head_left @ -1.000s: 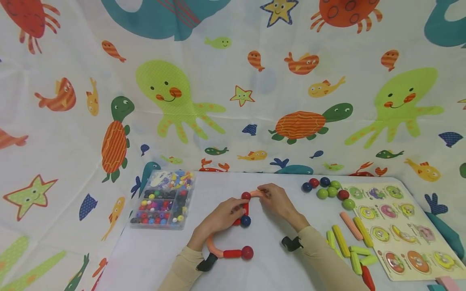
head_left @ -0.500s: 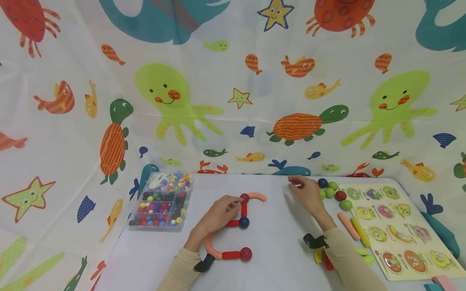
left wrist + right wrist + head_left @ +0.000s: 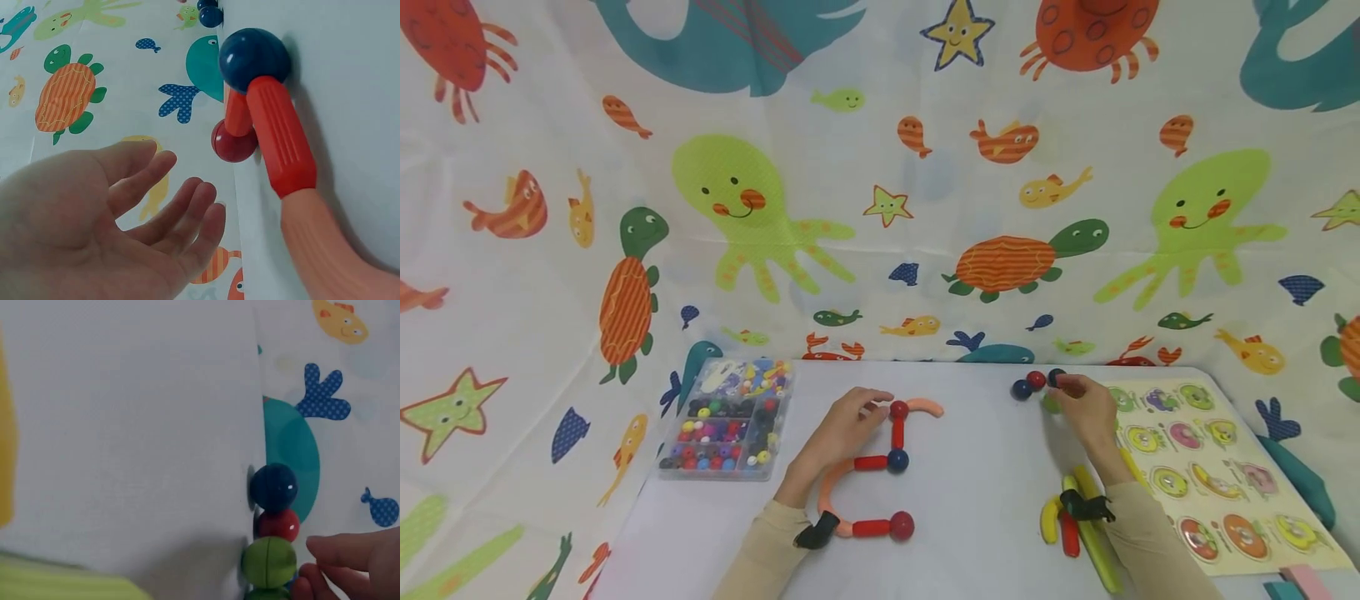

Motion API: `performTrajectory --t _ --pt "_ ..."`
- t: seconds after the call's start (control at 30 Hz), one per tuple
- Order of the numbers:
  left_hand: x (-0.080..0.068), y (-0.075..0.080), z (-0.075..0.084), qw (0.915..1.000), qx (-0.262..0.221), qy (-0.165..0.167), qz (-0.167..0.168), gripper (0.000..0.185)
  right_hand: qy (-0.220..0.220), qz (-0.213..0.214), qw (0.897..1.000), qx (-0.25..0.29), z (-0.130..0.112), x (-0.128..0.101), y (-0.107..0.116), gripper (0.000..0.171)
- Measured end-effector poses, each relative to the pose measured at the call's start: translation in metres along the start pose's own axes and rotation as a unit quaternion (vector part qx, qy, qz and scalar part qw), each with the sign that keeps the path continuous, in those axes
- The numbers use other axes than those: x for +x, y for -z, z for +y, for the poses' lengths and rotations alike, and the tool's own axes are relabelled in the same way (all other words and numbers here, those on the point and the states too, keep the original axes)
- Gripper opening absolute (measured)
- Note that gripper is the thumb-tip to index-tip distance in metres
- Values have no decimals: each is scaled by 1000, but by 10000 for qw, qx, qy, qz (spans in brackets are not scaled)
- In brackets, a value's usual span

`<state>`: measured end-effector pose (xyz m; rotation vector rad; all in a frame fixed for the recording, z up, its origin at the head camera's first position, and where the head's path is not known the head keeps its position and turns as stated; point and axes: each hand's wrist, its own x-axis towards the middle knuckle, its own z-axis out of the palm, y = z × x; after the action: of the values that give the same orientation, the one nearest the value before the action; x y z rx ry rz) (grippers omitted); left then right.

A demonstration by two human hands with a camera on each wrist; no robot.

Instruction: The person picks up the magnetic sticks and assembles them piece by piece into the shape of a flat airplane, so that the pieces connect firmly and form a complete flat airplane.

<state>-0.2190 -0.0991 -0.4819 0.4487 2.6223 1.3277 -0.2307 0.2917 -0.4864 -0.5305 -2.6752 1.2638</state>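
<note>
A chain of magnetic rods and balls lies mid-table in the head view: a short curved peach rod [image 3: 927,406], a red ball [image 3: 898,409], a blue ball [image 3: 897,461], straight red rods [image 3: 871,527], a larger curved peach rod [image 3: 826,487] and another red ball [image 3: 902,525]. My left hand [image 3: 842,429] is left of the upper red ball, its fingers loosely bent and holding nothing in the left wrist view. At the back right, my right hand [image 3: 1092,421] reaches over the loose balls. In the right wrist view, its fingertips are right beside a green ball [image 3: 269,562].
A divided clear box of beads [image 3: 722,421] stands at the left. Blue balls [image 3: 1022,389] and a red ball [image 3: 1036,380] sit at the back edge. At the right are loose rods [image 3: 1097,550], a picture board [image 3: 1217,475] and blocks [image 3: 1306,582].
My right hand has left the short peach rod and moved right to the loose balls. My left hand has drawn slightly left, off the upper part of the chain.
</note>
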Motion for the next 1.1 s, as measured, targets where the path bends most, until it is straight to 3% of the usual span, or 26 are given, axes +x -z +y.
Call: performTrajectory --t 0.27,0.43,0.8,0.97,1.1 --pt "10 -1 4 9998 -71 183 -51 34 249 -51 9990 -376 9 -1 -1 35" --pt "20 -3 9 9997 5 207 -107 34 117 -349 9977 -569 10 -5 -2 41" --pt "33 -11 13 9980 -124 195 -588 32 302 -308 9951 -887 9 -8 -6 43" --pt "37 -15 12 9967 -88 155 -796 29 254 -491 9946 -873 6 -11 -6 43" --pt "38 -20 9 9951 -87 347 -919 39 204 -679 9942 -812 -1 -13 -7 45"
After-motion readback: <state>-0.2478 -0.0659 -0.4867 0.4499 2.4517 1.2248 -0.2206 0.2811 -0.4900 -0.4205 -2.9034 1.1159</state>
